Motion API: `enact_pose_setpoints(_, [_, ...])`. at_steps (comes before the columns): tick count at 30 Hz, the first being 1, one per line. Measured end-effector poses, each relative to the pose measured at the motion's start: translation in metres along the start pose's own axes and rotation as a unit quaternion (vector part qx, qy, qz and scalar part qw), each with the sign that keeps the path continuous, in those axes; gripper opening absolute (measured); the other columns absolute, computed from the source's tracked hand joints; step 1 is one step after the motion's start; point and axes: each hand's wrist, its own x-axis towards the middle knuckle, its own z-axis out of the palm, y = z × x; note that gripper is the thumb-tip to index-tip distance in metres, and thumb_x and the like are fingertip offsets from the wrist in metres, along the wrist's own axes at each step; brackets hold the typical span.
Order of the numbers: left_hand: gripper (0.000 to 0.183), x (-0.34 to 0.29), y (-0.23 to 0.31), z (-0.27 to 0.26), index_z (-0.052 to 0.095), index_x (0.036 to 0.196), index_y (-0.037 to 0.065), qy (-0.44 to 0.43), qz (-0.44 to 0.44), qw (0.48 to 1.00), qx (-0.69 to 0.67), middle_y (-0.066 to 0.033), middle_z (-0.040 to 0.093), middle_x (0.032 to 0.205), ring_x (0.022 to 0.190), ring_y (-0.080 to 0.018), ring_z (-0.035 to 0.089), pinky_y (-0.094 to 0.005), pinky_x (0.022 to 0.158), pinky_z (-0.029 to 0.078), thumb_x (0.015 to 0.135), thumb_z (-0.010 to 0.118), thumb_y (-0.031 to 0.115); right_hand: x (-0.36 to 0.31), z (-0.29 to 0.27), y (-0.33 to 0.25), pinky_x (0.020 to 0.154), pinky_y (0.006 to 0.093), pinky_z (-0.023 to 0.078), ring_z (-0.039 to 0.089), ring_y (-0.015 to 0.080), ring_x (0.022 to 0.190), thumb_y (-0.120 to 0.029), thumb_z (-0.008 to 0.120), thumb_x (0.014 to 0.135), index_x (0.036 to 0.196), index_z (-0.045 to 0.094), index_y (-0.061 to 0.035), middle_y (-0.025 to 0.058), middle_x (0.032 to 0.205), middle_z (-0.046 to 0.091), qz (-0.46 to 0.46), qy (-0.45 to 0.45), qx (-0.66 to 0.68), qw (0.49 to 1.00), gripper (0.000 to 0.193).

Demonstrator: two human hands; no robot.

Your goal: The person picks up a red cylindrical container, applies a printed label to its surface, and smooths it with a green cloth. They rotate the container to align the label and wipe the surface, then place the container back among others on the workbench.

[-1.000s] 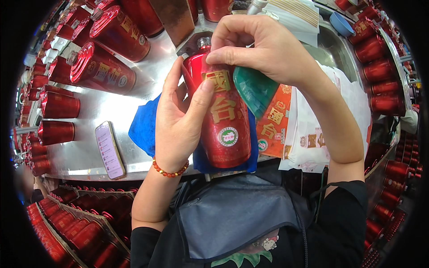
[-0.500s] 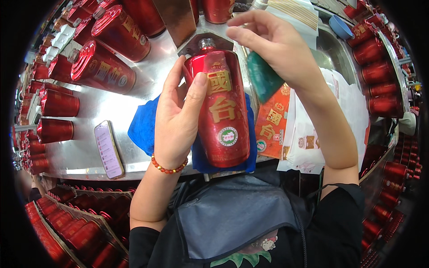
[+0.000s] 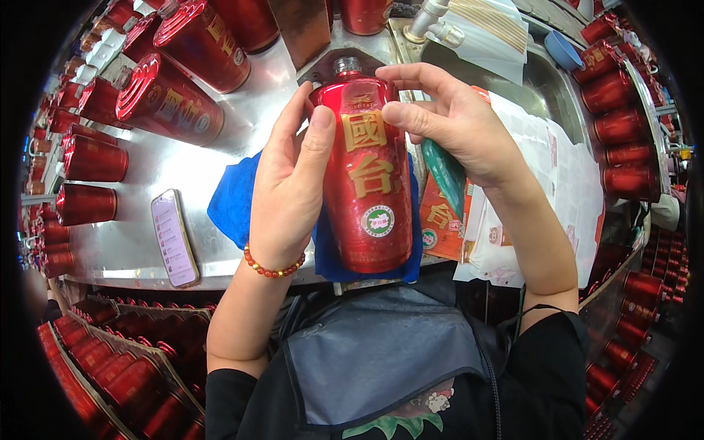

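Note:
A glossy red bottle (image 3: 367, 242) with raised gold characters and a round green-and-white sticker leans back on a blue cloth (image 3: 236, 202), its clear threaded neck pointing away from me. My left hand (image 3: 287, 172) grips its left side, thumb on the front and fingers wrapped behind. At the upper right of the bottle, the thumb and forefinger of my right hand (image 3: 462, 121) rest along the shoulder by the upper gold character. The same hand keeps a flat green scraper (image 3: 444, 176) tucked under its other fingers. Part of the bottle's left edge is hidden by my left hand.
Orange-red label sheets (image 3: 438, 227) and white backing paper (image 3: 539, 220) lie right of the bottle, before a metal sink (image 3: 546, 81) with a tap (image 3: 425, 20). A phone (image 3: 174, 238) lies left on the metal counter. Red bottles (image 3: 170, 103) stand around the far left.
My right hand has come down from above the neck to the bottle's right shoulder, bringing the green scraper with it. My left hand still grips the bottle.

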Motion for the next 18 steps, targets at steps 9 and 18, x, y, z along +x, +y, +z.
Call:
enact_pose_setpoints(9, [0.062, 0.004, 0.000, 0.000, 0.032, 0.152, -0.006, -0.001, -0.011, 1.000, -0.005, -0.0156, 0.059, 0.134, 0.116, -0.0173, 0.062, -0.0293, 0.097, 0.052, 0.105, 0.060, 0.022, 0.002, 0.004, 0.014, 0.076, 0.0222, 0.051, 0.066, 0.0093, 0.087, -0.026, 0.083, 0.087, 0.132, 0.056, 0.0047, 0.0102, 0.101, 0.070, -0.030, 0.022, 0.048, 0.998, 0.061])
enact_pose_setpoints(18, [0.060, 0.013, 0.001, 0.001, 0.042, 0.144, -0.005, 0.000, -0.025, 1.000, 0.006, -0.0148, 0.060, 0.130, 0.114, -0.0166, 0.062, -0.0288, 0.095, 0.052, 0.099, 0.069, 0.024, 0.005, 0.006, 0.008, 0.094, 0.0286, 0.052, 0.066, 0.0150, 0.108, -0.015, 0.074, 0.093, 0.136, 0.052, 0.0020, 0.0096, 0.127, 0.060, -0.002, -0.003, 0.049, 0.999, 0.051])
